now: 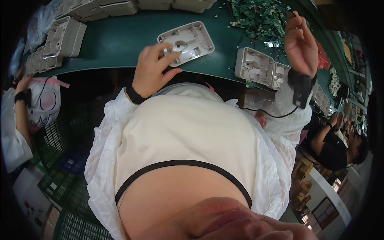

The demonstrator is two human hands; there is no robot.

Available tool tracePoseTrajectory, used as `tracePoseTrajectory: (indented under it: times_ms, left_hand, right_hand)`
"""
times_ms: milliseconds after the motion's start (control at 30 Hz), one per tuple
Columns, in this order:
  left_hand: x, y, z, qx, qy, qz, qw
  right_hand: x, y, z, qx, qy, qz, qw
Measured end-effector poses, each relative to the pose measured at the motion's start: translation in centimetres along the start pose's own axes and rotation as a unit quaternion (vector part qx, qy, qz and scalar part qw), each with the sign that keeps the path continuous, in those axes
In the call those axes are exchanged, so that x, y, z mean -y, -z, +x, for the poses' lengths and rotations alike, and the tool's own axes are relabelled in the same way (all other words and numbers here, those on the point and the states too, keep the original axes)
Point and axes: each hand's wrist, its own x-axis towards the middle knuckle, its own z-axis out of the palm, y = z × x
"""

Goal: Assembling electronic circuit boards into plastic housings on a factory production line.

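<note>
My left hand (154, 70) is open, thumb and fingers spread, with its fingertips over the left side of a beige plastic housing half (202, 44). This shell lies hollow side up on the green table, showing its posts and a round recess. My right hand (300, 46) is raised at the right, beside a heap of small green circuit boards (256, 16). Its fingers are pinched, and a thin dark bit shows at the tips, too small to name. A black wrist strap with a cord (276, 116) is on my right wrist.
More housing shells (254, 66) sit at the table's front edge on the right. Stacked shells (64, 38) line the left and back of the green table (116, 36). Green crates (68, 184) stand low at the left. Other people work on both sides; one person's arm (22, 112) shows at left.
</note>
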Motion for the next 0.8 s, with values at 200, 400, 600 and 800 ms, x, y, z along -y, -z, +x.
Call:
tracePoseTrajectory:
  times_ms: [200, 400, 600, 800]
  left_hand:
    - [1.4, -1.0, 0.5, -0.045, 0.099, -0.030, 0.994]
    - [1.3, -0.9, 1.3, -0.029, 0.114, -0.147, 0.982]
    - [0.6, -1.0, 1.4, -0.050, 0.074, -0.107, 0.990]
    - [-0.2, -0.6, 1.7, -0.056, 0.068, -0.123, 0.989]
  right_hand:
    - [-12.1, 0.7, -0.9, 0.002, 0.215, -0.442, 0.871]
    - [-17.9, 2.3, -0.6, -0.033, 0.244, -0.649, 0.720]
    - [-20.2, 3.7, 0.6, 0.010, 0.236, -0.705, 0.669]
    - [-20.8, 4.4, 1.2, 0.040, 0.232, -0.729, 0.643]
